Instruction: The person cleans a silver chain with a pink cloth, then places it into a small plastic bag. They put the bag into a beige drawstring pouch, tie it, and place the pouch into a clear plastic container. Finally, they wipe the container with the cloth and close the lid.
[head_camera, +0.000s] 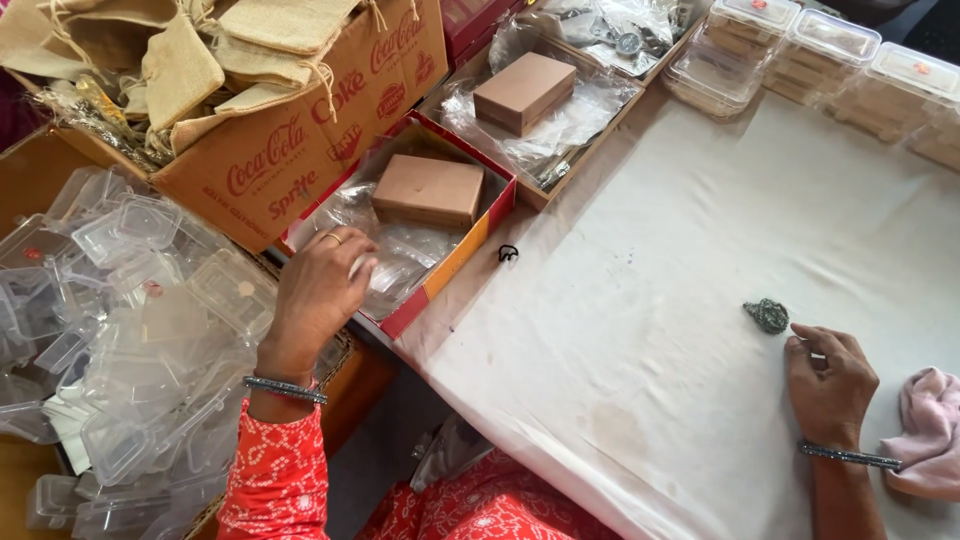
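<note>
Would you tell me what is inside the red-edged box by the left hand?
The red-edged box holds a brown block on clear plastic bags; beneath them is hidden.

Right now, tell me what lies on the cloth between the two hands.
In the head view, only bare white cloth lies between the left hand and the right hand; a small black loop lies farther up.

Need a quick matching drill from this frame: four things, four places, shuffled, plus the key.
Things:
1. left hand
2. right hand
3. pink cloth
4. burlap drawstring pouches

Places:
A. piled in the printed cardboard box
B. far right edge of the white-covered table
C. reaching into the red-edged box of clear plastic bags
D. on the table beside the small dark green lump

Pairs: 1-C, 2-D, 3-B, 4-A
</note>
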